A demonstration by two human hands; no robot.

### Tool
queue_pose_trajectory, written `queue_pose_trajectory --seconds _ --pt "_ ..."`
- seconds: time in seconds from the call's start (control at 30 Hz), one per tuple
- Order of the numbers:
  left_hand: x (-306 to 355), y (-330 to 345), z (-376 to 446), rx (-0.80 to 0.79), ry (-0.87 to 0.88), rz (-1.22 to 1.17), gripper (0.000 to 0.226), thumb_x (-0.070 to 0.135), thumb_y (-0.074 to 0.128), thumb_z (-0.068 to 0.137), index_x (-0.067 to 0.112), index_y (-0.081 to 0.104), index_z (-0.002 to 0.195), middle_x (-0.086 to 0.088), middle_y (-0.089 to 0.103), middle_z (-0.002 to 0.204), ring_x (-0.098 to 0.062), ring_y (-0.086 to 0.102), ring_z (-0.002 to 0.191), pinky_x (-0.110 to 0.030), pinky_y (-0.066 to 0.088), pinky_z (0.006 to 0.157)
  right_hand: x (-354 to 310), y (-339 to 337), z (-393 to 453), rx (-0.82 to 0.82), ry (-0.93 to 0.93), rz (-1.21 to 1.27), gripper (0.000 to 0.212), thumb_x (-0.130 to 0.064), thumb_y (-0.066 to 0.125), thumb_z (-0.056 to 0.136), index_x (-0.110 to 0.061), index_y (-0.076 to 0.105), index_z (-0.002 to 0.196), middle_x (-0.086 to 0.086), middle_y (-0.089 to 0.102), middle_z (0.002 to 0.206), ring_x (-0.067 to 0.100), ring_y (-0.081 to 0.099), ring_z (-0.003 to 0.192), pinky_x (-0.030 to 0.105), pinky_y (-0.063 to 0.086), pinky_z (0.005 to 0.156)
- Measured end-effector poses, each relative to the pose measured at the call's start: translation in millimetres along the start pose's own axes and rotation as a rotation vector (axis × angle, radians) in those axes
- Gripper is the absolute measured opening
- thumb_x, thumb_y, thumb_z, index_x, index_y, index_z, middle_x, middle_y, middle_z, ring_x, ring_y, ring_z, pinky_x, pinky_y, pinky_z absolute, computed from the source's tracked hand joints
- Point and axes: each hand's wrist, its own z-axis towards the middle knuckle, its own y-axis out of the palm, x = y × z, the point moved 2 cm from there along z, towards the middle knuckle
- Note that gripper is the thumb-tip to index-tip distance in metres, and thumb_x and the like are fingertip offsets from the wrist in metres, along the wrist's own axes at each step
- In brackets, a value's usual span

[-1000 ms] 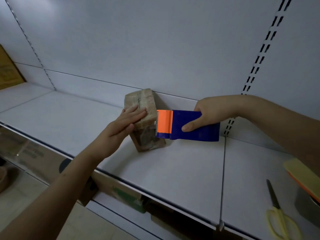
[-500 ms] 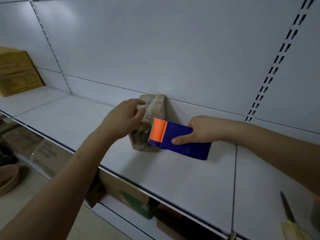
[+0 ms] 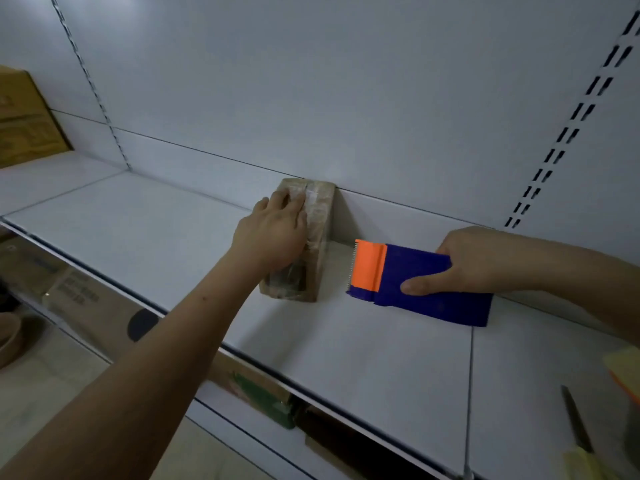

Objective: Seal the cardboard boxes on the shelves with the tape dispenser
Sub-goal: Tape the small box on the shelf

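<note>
A: Where's your small cardboard box right now?

B: It stands on the white shelf, at the back edge, touching the rear panel. Clear tape shines along its top and down the front face.

A: And your left hand?

B: Your left hand lies over the box's top and left side, with the fingers curved down around it, so you're holding the box steady. The palm hides most of the left face.

A: What about the right?

B: Your right hand grips the tape dispenser, thumb pressed on the blue side facing you, the other fingers wrapped over the top and hidden behind it. The orange end with its toothed blade points left toward the box but is apart from it, with a strip of bare shelf between them. I cannot tell whether the dispenser rests on the shelf or is held just above it.

A: Anything else around you?

B: Scissors lie near the shelf's front right corner, beside something yellow cut off at the frame's edge. A bigger carton sits at the shelf's far left end, and more boxes show on the level beneath.
</note>
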Motion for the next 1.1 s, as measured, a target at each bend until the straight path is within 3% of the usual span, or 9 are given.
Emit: queue_pose_trajectory --seconds 0.07,0.23,0.4,0.57,0.7,0.83,0.93,1.03,1.1 --pt "2 1 0 0.004 -0.001 0.048 0.052 0.039 0.020 0.107 0.028 0.021 0.158 -0.001 0.015 0.165 -0.038 0.039 0.135 -0.048 0.038 0.103 1 -1 -2 0.087 0.033 -0.046 0.083 -0.092 0.049 0.043 -0.013 0.060 0.065 0.001 0.065 0.064 0.014 0.060 0.057 0.028 0.043 0.054" --pt "1 6 3 0.033 0.016 0.120 0.051 0.037 0.022 0.108 0.024 0.022 0.157 -0.005 0.018 0.163 -0.044 0.046 0.123 -0.045 0.041 0.089 -40 15 20 0.352 -0.017 -0.343 0.066 -0.083 0.048 0.076 -0.017 0.050 0.073 -0.001 0.055 0.069 0.014 0.053 0.060 0.028 0.039 0.053" --pt "1 4 4 -0.003 0.000 0.088 0.052 0.041 0.022 0.107 0.026 0.022 0.156 -0.007 0.021 0.162 -0.044 0.045 0.126 -0.046 0.040 0.092 -57 8 31 0.321 -0.042 -0.363 0.061 -0.076 0.050 0.082 -0.017 0.043 0.069 0.000 0.050 0.066 0.014 0.047 0.056 0.027 0.034 0.049" --pt "-4 1 1 -0.091 0.068 0.119 0.072 0.067 0.015 0.095 0.028 0.021 0.156 -0.007 0.018 0.163 -0.046 0.041 0.130 -0.052 0.041 0.097 -64 12 33 0.232 -0.051 -0.282 0.057 -0.069 0.053 0.087 -0.017 0.039 0.068 0.001 0.049 0.065 0.014 0.047 0.056 0.027 0.033 0.049" --pt "4 5 -3 0.000 -0.002 0.128 0.057 0.039 0.023 0.105 0.019 0.020 0.158 -0.011 0.019 0.162 -0.047 0.045 0.126 -0.048 0.042 0.091 -56 18 33 0.154 -0.019 -0.150 0.056 -0.065 0.053 0.088 -0.013 0.047 0.069 0.004 0.052 0.067 0.016 0.050 0.057 0.027 0.035 0.050" --pt "9 6 -6 0.055 -0.036 0.138 0.054 0.032 0.027 0.105 0.015 0.025 0.156 -0.013 0.027 0.158 -0.046 0.050 0.115 -0.043 0.040 0.085 -60 30 33 0.368 -0.016 -0.291 0.054 -0.061 0.049 0.092 -0.013 0.044 0.069 0.001 0.047 0.068 0.017 0.049 0.060 0.027 0.030 0.049" --pt "19 8 -13 0.041 0.042 0.114 0.052 0.032 0.027 0.104 0.020 0.029 0.155 -0.007 0.029 0.158 -0.043 0.051 0.114 -0.041 0.038 0.081 -64 40 52 0.417 0.066 -0.351 0.029 -0.044 0.050 0.094 -0.016 0.056 0.091 0.007 0.054 0.085 0.030 0.060 0.083 0.028 0.038 0.066" --pt "25 10 -18 0.090 0.084 0.091 0.050 0.034 0.028 0.102 0.022 0.037 0.150 -0.003 0.035 0.156 -0.040 0.053 0.112 -0.037 0.035 0.077 -47 51 58 0.454 0.056 -0.301 0.045 -0.054 0.050 0.094 -0.017 0.041 0.070 0.003 0.047 0.073 0.026 0.050 0.073 0.032 0.036 0.064" --pt "25 5 -18 0.086 0.079 0.087 0.056 0.050 0.026 0.102 0.023 0.038 0.150 -0.003 0.035 0.157 -0.039 0.052 0.116 -0.038 0.037 0.078 -36 51 52 0.465 0.058 -0.287 0.054 -0.062 0.050 0.092 -0.019 0.032 0.064 0.000 0.037 0.065 0.020 0.044 0.065 0.031 0.033 0.058"
